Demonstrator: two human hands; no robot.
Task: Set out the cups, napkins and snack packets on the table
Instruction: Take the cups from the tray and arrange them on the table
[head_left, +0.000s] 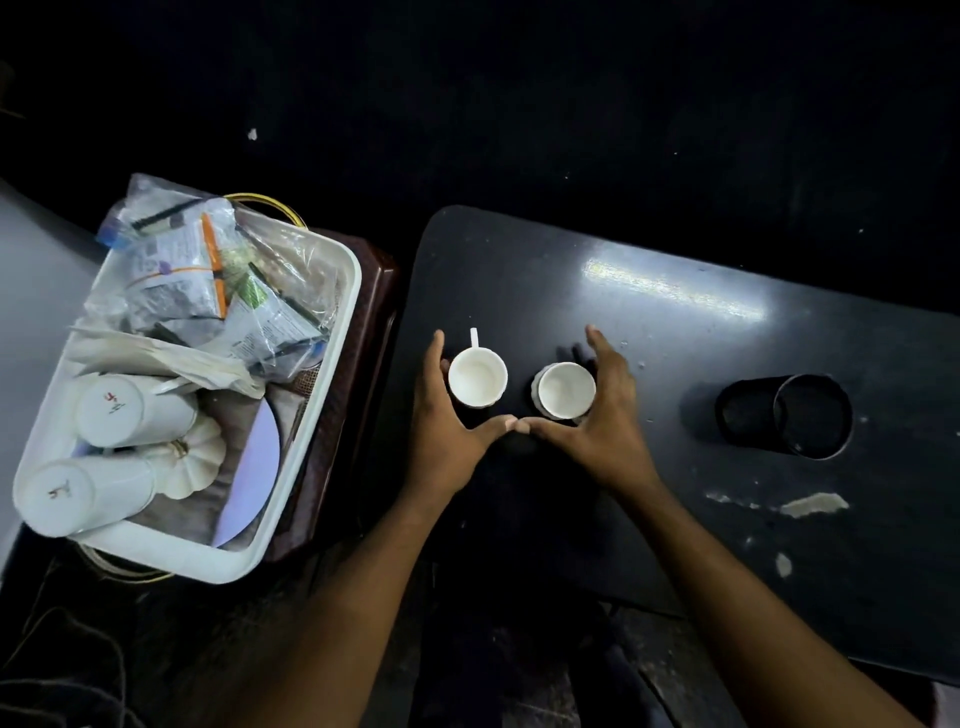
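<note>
Where light glares, the dark table (675, 322) bears two cups (477, 376).

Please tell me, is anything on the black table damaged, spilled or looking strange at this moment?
Nothing is spilled. The two white cups stand upright and look empty. The table shows pale worn patches near its front right, like chipped surface. A black cup lies on its side, right of the hands.
</note>
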